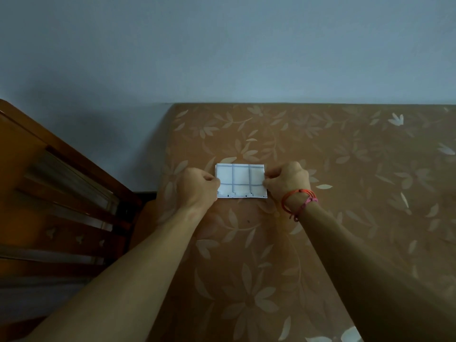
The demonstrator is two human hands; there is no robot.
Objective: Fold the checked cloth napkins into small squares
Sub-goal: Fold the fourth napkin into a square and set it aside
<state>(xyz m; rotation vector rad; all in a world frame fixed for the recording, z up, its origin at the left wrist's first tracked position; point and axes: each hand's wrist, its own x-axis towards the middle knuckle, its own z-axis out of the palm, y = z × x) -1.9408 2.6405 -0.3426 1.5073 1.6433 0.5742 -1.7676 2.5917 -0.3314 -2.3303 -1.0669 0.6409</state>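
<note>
The left hand (pixel 198 186) pinches the left edge of the folded checked napkin (pixel 240 180). The right hand (pixel 287 180), red threads (pixel 299 199) at its wrist, pinches the right edge. The napkin lies flat on the leaf-patterned surface (pixel 345 181). A wooden chair (pixel 61 193) stands left of the napkin, and a wall (pixel 222 58) rises beyond it.

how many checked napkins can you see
1: a folded checked napkin lies on the leaf-patterned surface, pinched at its ends by the left hand and right hand. A pale patch at the bottom edge might be another; cannot tell.

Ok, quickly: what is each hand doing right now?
Left hand: pinches the left edge of the checked napkin.
Right hand: pinches its right edge.
</note>
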